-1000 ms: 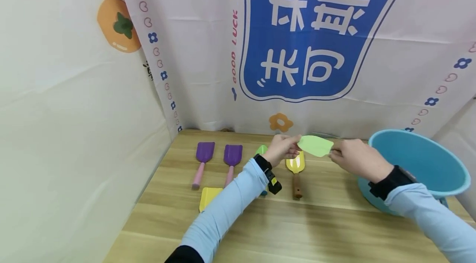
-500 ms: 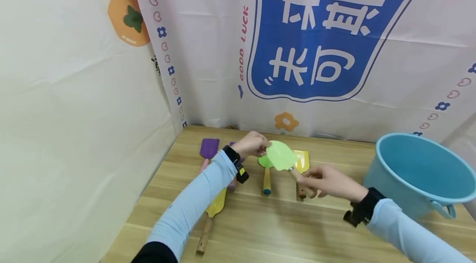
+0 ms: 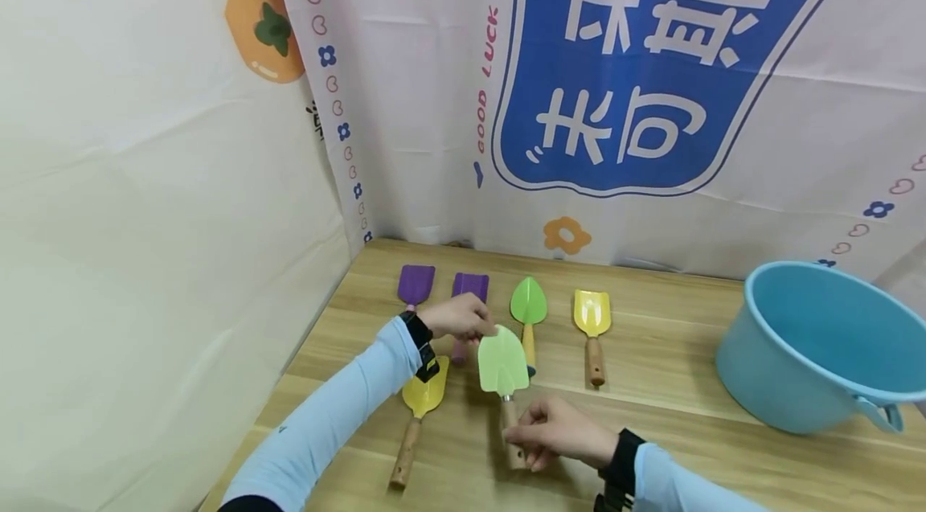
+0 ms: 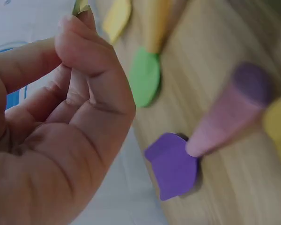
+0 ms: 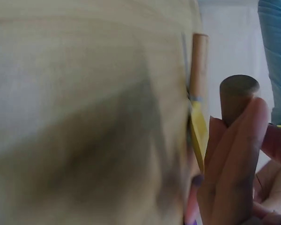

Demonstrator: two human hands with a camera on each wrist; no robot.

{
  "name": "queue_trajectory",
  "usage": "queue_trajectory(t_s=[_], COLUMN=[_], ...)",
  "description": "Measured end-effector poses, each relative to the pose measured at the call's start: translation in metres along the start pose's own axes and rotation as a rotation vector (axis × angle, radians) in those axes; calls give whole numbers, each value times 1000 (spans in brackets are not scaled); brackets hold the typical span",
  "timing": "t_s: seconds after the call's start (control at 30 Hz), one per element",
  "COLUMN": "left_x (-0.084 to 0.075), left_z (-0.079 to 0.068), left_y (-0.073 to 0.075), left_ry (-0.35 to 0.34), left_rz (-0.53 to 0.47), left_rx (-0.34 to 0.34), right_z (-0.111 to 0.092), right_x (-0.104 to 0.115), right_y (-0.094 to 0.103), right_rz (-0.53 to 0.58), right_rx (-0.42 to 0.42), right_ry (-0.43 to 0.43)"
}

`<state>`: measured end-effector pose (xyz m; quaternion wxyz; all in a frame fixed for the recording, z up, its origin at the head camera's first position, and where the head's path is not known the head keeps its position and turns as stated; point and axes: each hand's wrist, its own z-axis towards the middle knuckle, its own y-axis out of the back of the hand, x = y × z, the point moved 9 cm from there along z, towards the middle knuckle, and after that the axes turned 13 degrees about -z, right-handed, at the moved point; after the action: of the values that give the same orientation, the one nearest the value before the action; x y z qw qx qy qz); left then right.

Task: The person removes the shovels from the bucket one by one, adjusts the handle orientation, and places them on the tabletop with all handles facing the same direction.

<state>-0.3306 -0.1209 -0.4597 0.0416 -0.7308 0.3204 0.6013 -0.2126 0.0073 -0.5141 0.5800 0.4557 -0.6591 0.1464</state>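
A toy trowel with a pale green blade [image 3: 504, 363] and a wooden handle is held by both hands, seemingly just over the table. My left hand [image 3: 459, 317] pinches the tip of its blade between thumb and fingers. Around the handle [image 5: 236, 93] curl the thumb and fingers of my right hand [image 3: 560, 436], the butt end sticking out in the right wrist view. Close beside the left hand, a purple shovel [image 3: 471, 284] lies partly covered by it. A yellow trowel [image 3: 425, 395] rests below the left wrist, its handle pointing toward the front.
Along the back of the wooden table [image 3: 665, 351] lie another purple shovel [image 3: 415, 283], a bright green trowel [image 3: 529, 301] and a yellow shovel [image 3: 592, 313]. A blue bucket [image 3: 781, 367] stands at the right. A printed cloth [image 3: 434, 206] hangs behind the table.
Both hands have come down and leftward with the pale green trowel, and its handle has swung toward the front. The head view has shifted, uncovering the bright green trowel and yellow shovel.
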Motion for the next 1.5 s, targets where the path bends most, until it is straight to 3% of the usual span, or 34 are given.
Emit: queue_trajectory(t_s=[0.1, 0.3, 0.5, 0.6, 0.8, 1.03, 1.27, 1.5], left_x=[2, 11, 5, 1, 7, 7, 14, 16], left_z=[-6, -14, -15, -14, -11, -12, -16, -16], left_y=[-3, -13, -22, -27, -34, -48, -53, -57], left_ry=[-46, -113, -201, -230, -156, -174, -189, -198], left_rz=[66, 57, 291, 369, 453, 746, 773, 751], left_rx=[-54, -189, -274, -283, -306, -305, -346, -340], right_z=[4, 8, 8, 10, 15, 18, 21, 25], right_x=[-7, -16, -24, -28, -35, -35, -37, -38], right_y=[-12, -27, -31, -35, -40, -41, -44, -44], right_rz=[18, 58, 62, 73, 101, 95, 87, 91], right_rx=[8, 16, 26, 52, 116, 126, 95, 73], right_ry=[-27, -49, -72, -86, -119, -136, -142, -125])
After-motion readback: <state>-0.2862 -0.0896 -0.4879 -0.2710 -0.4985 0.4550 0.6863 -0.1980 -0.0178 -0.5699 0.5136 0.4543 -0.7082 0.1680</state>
